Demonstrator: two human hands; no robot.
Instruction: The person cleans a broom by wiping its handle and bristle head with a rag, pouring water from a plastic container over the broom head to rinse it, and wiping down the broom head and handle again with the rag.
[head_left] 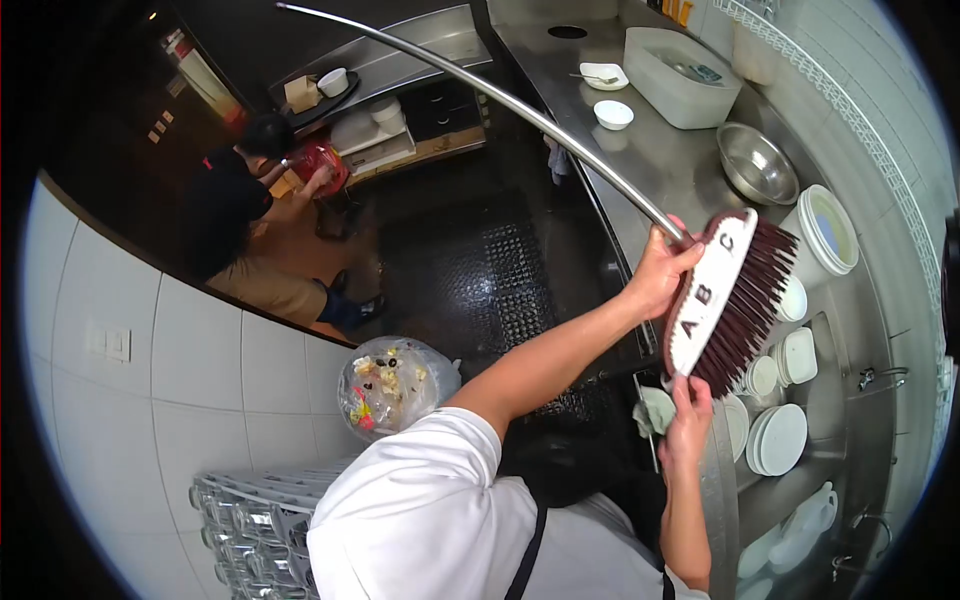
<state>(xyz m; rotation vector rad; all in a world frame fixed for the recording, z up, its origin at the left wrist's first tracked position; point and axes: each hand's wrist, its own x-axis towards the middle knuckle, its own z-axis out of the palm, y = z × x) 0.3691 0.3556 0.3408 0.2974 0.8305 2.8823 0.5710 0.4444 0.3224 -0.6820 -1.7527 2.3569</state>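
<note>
Maroon and white, a long-handled brush (712, 292) is held up beside a steel counter (668, 150), its pale face lettered A, B and C. The left hand (662, 272) has its fingers closed around the base of the handle, next to the brush head, while the right hand (689, 420) pinches the head's other end between thumb and fingers. On the counter, a large pale tub (655, 85) contains something greenish, too small to identify; a white dish (605, 72) bears a utensil, with a small white bowl (613, 116) near it. A metal bowl (757, 163) stands close to a white bucket (812, 252). Plates (780, 440) are stacked in the sink (838, 430), near small dishes (760, 376) partly hidden by the bristles (748, 310). Across the floor, a clear bag (440, 378) has mixed food scraps (388, 375) in it, the separate pieces hard to name. A rack (310, 490) of clear glasses (255, 530) runs off the lower edge. Farther away, another person (225, 215) stoops over a red bag (318, 165) whose contents cannot be made out.
</note>
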